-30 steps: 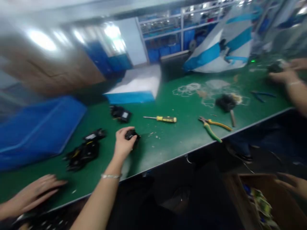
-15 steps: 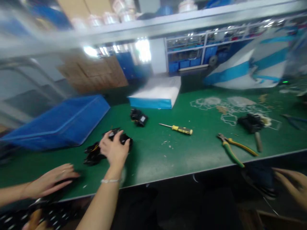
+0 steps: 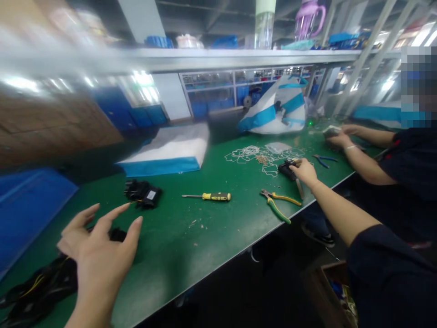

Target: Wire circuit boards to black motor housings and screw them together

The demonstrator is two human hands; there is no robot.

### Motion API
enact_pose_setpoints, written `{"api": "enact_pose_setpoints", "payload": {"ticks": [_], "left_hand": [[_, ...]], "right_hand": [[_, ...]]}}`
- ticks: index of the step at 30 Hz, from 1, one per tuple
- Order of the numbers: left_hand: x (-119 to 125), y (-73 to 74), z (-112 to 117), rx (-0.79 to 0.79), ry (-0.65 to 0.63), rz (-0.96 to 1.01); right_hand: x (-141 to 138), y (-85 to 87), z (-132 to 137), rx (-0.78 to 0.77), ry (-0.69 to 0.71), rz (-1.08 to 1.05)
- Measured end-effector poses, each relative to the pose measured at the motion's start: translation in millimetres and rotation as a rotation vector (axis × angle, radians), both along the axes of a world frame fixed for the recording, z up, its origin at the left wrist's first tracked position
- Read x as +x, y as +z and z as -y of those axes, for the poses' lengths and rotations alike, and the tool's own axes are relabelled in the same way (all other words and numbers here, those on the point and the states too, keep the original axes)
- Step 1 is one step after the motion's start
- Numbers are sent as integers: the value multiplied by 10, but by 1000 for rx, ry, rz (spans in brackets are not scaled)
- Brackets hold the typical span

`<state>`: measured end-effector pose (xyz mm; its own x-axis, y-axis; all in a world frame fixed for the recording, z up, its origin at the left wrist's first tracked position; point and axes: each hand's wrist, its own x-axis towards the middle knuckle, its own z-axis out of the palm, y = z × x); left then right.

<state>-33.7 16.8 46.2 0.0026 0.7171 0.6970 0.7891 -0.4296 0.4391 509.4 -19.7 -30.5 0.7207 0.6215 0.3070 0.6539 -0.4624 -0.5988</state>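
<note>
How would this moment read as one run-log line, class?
left hand: open, fingers spread, near black parts | right hand: at dark part near pliers, grip unclear | screwdriver: on green table

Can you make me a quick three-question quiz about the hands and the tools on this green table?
1. What two colours are the handles of the pliers nearest the screwdriver?
2. True or false: the right hand is holding the screwdriver.
3. Fill the gap: the fingers of the left hand are ____, not clenched.

Key: 1. Green and yellow. 2. False; the screwdriver lies on the table. 3. Spread.
</note>
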Motion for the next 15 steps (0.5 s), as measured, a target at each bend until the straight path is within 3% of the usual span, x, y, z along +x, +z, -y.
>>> {"api": "enact_pose_setpoints", "payload": {"ticks": [3,8,12,15], "left_hand": [[116,141,187,97,8,-67],[315,267,467,37,-241,-77],[491,177,533,-53,-405,-67],[563,21,495,-153,-482,-49]], "right_hand": [[37,94,-24,24,0,-21],[-10,578,52,167,10,21],[-299,1026,119,294,79,83],[-696,1271,167,371,245,30]]}}
